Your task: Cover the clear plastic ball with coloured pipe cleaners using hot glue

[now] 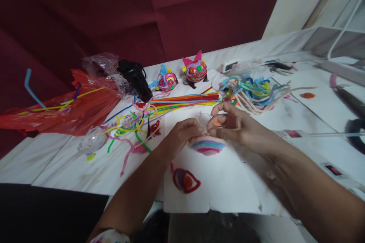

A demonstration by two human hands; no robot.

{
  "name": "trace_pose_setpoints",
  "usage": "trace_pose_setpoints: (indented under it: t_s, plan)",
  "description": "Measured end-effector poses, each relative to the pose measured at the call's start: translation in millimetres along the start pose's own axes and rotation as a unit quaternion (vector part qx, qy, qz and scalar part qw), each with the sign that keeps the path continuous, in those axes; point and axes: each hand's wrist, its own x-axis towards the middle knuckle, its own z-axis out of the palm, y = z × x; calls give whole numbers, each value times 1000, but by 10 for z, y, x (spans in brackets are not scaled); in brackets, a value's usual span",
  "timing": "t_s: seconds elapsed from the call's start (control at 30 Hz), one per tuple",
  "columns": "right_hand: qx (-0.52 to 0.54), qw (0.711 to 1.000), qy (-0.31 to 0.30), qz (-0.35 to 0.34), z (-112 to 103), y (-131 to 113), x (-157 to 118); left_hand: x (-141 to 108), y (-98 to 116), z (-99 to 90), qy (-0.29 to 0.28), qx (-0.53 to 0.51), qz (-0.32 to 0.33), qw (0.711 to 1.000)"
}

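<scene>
Head view: left hand [185,133] pinches striped piece [208,146].

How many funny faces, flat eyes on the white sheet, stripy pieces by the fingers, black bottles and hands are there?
Funny faces: 2 (pink-eared face, blue-topped face)
Flat eye: 1
Stripy piece: 1
Black bottle: 1
Hands: 2 (left hand, right hand)
Total: 7

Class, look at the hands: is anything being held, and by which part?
Yes: the left hand and right hand hold the striped piece with their fingertips at its upper edge, leaving its coloured bands visible below.
</scene>
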Motion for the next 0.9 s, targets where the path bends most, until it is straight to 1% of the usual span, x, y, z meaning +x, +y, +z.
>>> trace_pose_setpoints:
  t_s: [0.1,0.2,0.37,0.47,0.57,0.73,0.9]
  plan:
    - [24,1000,-8,-2,-23,-10,-6,9,6,11,3,-30,7,1000]
    - [33,999,-13,-2,-21,-11,-4,20,-7,23,8,-34,6,999]
    - [20,1000,-15,1,-4,-9,8,22,-23,45,35,-11,-14,999]
    - [5,1000,-13,1,8,-4,16,25,-45,43,43,10,-7,999]
    - [-6,1000,-10,-1,20,7,23,28,-75,27,39,22,5,999]
    - [-16,1000,-4,-7,30,29,23,22,-96,7,18,27,2,999]
    - [-22,1000,0,8,43,14,10,15,-101,4,10,28,5,1000]
